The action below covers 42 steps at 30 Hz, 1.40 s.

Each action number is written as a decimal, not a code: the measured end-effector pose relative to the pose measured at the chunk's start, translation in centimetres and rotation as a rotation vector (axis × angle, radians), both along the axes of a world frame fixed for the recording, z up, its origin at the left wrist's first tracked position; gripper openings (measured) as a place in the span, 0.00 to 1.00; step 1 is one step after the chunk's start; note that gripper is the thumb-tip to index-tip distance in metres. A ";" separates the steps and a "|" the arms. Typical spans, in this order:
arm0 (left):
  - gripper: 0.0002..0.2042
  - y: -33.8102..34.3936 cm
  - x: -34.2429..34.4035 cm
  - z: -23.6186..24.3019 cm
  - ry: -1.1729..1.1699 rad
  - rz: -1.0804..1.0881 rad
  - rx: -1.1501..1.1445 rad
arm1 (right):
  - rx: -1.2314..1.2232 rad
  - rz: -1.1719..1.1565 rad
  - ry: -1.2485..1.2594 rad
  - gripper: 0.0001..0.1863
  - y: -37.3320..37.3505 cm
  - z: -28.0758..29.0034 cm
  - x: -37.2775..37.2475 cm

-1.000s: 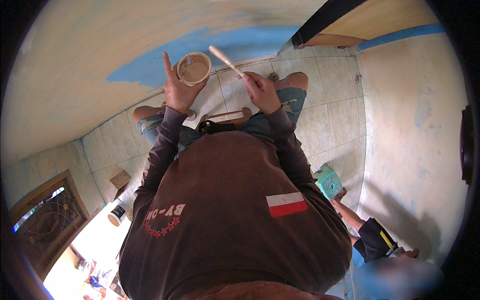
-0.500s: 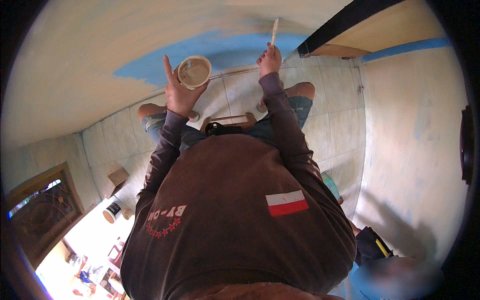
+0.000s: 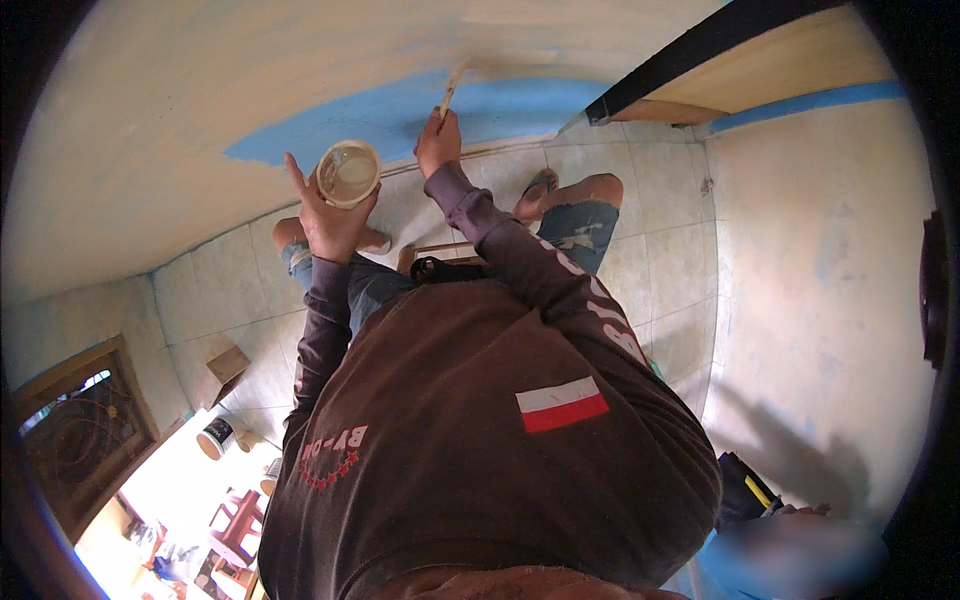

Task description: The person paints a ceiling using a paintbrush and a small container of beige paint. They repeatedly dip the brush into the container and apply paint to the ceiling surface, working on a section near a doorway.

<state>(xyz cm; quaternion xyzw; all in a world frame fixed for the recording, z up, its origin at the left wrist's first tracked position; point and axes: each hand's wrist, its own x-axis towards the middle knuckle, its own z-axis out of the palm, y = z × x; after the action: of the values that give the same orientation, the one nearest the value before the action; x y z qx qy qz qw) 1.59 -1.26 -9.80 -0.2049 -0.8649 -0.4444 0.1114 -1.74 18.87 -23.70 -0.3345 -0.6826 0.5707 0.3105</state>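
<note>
A small round tub (image 3: 322, 178) of pale paint rests in my left hand (image 3: 335, 228), its mouth facing up. The fingers wrap round its side, and one finger sticks out to the left. My right hand (image 3: 437, 143) is closed round the handle of a paintbrush (image 3: 453, 90). The brush points up at the wall (image 3: 300, 60), at the upper edge of a blue patch (image 3: 510, 105). Cream paint covers the wall above and left of that patch. Whether the bristles touch the wall I cannot tell.
A wooden stool frame (image 3: 406, 258) shows between my legs on the tiled floor (image 3: 668, 215). A dark-edged wooden panel (image 3: 735, 75) juts in at the upper right. At left lie a brown block (image 3: 228, 364) and a white bucket (image 3: 214, 440). Another person (image 3: 790, 555) is at lower right.
My right hand has moved left and slightly down with the paintbrush, closer to the tub. My left hand and the tub have shifted a little left and down.
</note>
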 end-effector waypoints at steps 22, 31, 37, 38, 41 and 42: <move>0.64 -2.1 0.1 1.0 -0.042 0.036 -0.009 | 0.104 -0.301 -0.103 0.15 5.4 4.8 -1.1; 0.64 -2.0 -0.1 1.0 -0.026 0.065 0.027 | -0.086 0.125 -0.134 0.15 -4.9 4.7 0.4; 0.64 -1.8 0.0 1.3 -0.035 0.090 -0.026 | -0.115 -0.040 -0.053 0.16 3.6 -0.9 4.3; 0.64 -1.8 0.0 1.5 -0.039 0.091 -0.036 | -0.157 -0.124 -0.064 0.17 6.8 -0.7 4.9; 0.64 -1.6 0.2 1.4 -0.051 0.080 -0.044 | 0.023 -0.388 -0.073 0.19 18.2 -0.5 6.8; 0.64 -1.8 0.2 1.4 -0.048 0.084 -0.053 | 0.082 -0.462 -0.102 0.19 20.7 0.6 7.2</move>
<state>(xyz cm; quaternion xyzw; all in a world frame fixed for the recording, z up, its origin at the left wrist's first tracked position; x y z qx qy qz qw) 1.74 -3.03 -8.38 -0.1605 -0.8867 -0.4210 0.1035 5.47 39.54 -23.14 -0.4972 -0.6256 0.4386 0.4112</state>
